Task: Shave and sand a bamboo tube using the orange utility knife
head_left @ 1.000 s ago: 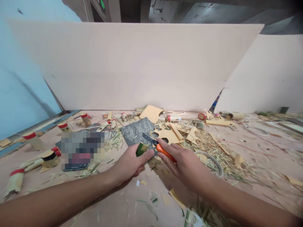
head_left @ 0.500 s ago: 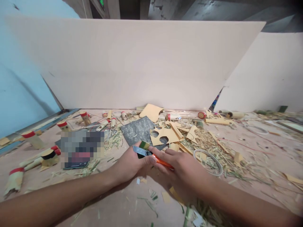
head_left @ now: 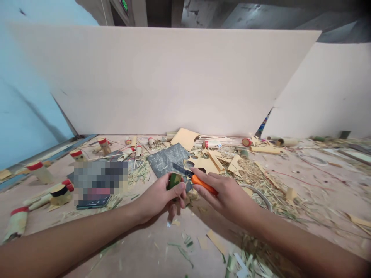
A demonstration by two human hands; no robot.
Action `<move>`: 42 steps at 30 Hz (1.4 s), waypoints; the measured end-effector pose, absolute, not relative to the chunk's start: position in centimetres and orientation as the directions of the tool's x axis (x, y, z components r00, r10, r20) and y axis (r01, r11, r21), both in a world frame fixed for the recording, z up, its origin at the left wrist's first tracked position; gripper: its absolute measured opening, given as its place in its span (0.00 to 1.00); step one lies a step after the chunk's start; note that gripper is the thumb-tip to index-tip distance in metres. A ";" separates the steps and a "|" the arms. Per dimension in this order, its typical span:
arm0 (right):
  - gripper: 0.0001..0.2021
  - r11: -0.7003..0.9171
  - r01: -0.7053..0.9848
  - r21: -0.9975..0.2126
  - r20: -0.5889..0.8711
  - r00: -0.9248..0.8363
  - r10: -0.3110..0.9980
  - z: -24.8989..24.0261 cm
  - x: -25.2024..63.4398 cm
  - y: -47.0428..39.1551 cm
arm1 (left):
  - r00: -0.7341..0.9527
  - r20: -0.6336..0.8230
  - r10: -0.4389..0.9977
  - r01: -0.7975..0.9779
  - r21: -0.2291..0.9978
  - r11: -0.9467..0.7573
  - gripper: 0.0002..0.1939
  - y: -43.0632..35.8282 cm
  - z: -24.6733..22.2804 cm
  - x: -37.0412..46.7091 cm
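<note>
Near the middle of the view, my left hand (head_left: 162,195) grips a short green bamboo piece (head_left: 174,180), with the thumb pressed across its front. Just to the right, my right hand (head_left: 224,193) is closed round the orange handle of a utility knife (head_left: 204,185). The knife's dark blade points up and left, above the bamboo's upper right edge and apart from it. Behind both hands lie a grey speckled sheet (head_left: 168,158) and a yellow card with holes cut in it (head_left: 207,164).
Bamboo shavings (head_left: 257,181) cover the table around a white ring of tape (head_left: 261,195). At the left are a phone (head_left: 92,202) and several red-topped bamboo tubes (head_left: 40,172). A pale board (head_left: 174,81) leans behind.
The knife has lifted off the bamboo piece and moved up and right with my right hand. My left hand now holds the piece more upright, its green side showing.
</note>
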State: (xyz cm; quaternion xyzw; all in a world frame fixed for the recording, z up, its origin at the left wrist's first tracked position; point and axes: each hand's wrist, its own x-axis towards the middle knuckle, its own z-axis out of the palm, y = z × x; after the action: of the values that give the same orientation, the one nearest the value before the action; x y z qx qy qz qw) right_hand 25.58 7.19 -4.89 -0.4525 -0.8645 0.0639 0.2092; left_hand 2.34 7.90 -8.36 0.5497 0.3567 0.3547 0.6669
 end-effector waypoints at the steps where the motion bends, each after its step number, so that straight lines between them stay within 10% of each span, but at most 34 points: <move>1: 0.25 0.598 0.743 -0.301 0.293 -0.525 0.799 -4.9 25.6 7.1 | 0.481 -0.099 0.871 -0.086 0.983 0.160 0.26 7.9 -8.5 2.3; 14: 0.27 0.675 0.669 -0.311 0.172 -0.659 0.733 -5.4 25.1 6.4 | 0.452 -0.071 0.889 -0.127 0.982 0.143 0.29 7.4 -7.7 2.1; 28: 0.25 0.391 0.880 -0.270 0.249 -0.328 0.911 -4.5 24.8 6.8 | 0.319 -0.211 0.924 -0.069 0.967 0.244 0.28 7.5 -7.7 3.0; 42: 0.26 0.707 0.673 -0.219 0.192 -0.681 0.707 -4.9 25.3 6.8 | 0.486 -0.129 0.865 -0.127 0.968 0.215 0.27 7.4 -7.4 2.2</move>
State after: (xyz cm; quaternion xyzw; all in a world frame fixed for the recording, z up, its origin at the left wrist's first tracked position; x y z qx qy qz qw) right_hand 25.26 6.79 -4.92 -0.3772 -0.9144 0.0651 0.1319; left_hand 2.25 7.42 -7.39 0.5138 0.3589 0.3582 0.6920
